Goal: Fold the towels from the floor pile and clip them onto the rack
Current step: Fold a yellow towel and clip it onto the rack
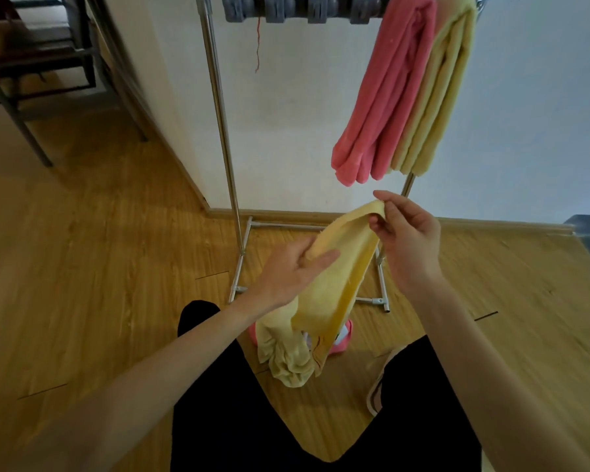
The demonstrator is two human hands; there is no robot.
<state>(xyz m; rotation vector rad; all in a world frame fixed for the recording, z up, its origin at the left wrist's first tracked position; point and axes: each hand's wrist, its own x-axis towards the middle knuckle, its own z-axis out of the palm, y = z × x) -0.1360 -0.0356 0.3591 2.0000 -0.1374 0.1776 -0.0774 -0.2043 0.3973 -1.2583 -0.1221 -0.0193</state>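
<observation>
Pinching yellow towel (334,267) top edge, right hand (406,240) (left hand (293,267) lower)

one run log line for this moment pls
stage: folding | right hand: pinches top edge of yellow terry towel | left hand: holds towel mid-length | metal rack: pink towel, yellow towel hung

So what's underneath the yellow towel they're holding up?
Below the yellow towel, held by the left hand and right hand, something pink peeks out on the wooden floor. The towel covers most of it, so I can't identify it.
</observation>
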